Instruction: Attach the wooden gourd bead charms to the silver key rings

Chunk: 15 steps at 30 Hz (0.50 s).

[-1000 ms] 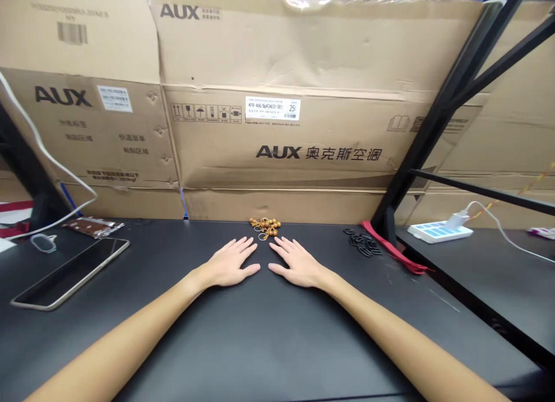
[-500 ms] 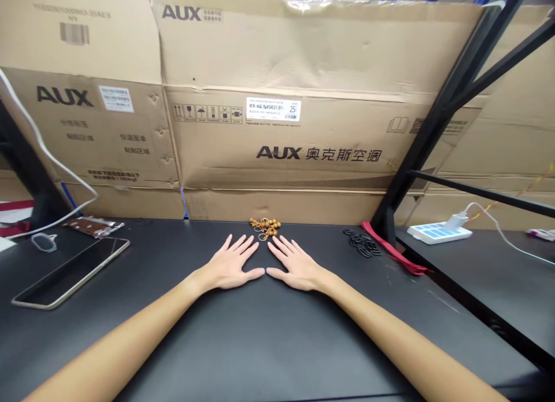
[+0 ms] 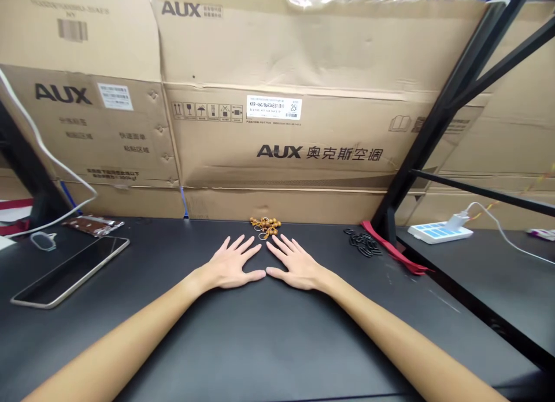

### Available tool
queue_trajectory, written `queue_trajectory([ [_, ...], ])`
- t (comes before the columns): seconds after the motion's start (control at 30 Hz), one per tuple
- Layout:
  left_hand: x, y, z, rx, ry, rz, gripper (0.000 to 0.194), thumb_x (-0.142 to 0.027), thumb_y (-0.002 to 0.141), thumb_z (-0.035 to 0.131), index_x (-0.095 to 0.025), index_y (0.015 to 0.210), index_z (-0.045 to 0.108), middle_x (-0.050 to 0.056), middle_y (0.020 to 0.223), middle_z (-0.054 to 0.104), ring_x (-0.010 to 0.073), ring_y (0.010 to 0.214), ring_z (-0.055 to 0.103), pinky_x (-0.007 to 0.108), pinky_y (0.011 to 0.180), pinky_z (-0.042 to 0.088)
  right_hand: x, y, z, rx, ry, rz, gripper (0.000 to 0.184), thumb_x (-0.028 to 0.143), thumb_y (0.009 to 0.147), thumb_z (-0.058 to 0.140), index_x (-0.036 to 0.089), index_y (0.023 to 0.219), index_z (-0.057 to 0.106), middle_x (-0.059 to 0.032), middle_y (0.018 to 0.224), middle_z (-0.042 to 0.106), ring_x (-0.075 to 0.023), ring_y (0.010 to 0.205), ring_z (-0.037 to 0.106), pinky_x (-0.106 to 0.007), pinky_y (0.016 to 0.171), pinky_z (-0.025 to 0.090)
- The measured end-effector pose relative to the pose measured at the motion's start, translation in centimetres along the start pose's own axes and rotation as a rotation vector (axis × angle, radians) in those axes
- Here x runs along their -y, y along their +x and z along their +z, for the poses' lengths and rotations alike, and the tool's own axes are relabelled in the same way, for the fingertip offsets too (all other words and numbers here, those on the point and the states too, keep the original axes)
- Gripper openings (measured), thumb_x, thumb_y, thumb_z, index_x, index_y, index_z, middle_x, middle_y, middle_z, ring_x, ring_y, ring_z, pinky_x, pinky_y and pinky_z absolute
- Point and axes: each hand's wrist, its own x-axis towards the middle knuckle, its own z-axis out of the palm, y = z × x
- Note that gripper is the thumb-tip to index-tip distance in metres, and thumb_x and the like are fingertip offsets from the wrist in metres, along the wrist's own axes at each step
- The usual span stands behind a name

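Symmetrically, the left hand [image 3: 228, 267] and right hand [image 3: 297, 267] lie flat on the matte black table [image 3: 303, 338], fingers spread and empty, just short of a cluster of brown wooden-bead key rings [image 3: 265, 227].

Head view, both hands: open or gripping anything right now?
Left hand: open, palm down on the matte black tabletop, holding nothing.
Right hand: open, palm down, holding nothing.

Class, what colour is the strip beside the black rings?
Red: the flat strip shows best in the head view.

Keychains [image 3: 265, 227] ahead, rack post [image 3: 428, 142] R, phone [image 3: 69, 272] L
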Motion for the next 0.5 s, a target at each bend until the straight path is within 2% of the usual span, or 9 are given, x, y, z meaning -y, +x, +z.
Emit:
queue_trajectory([
  [0.33,-0.31,-0.03,-0.31,0.01,0.008,-0.017,0.083,-0.078,0.079,0.033,-0.032,0.147,0.026,0.003,0.156,0.016,0.0316,0.144,0.009,0.056,0.114,0.004,-0.28,0.1,-0.17,0.015,0.0,0.035,0.082,0.077,0.084,0.026,0.028,0.149,0.02,-0.0038,0.157,0.011,-0.0256,0.145,0.003,-0.046,0.117,0.003],
  [0.5,-0.3,0.09,-0.23,0.01,-0.012,-0.043,0.076,-0.076,0.083,0.03,-0.034,0.147,0.027,0.001,0.156,0.017,0.0304,0.144,0.01,0.055,0.115,0.004,-0.34,0.26,0.08,-0.013,0.007,0.045,0.079,0.075,0.085,0.027,0.027,0.148,0.027,-0.0046,0.156,0.017,-0.0269,0.145,0.009,-0.047,0.117,0.007],
])
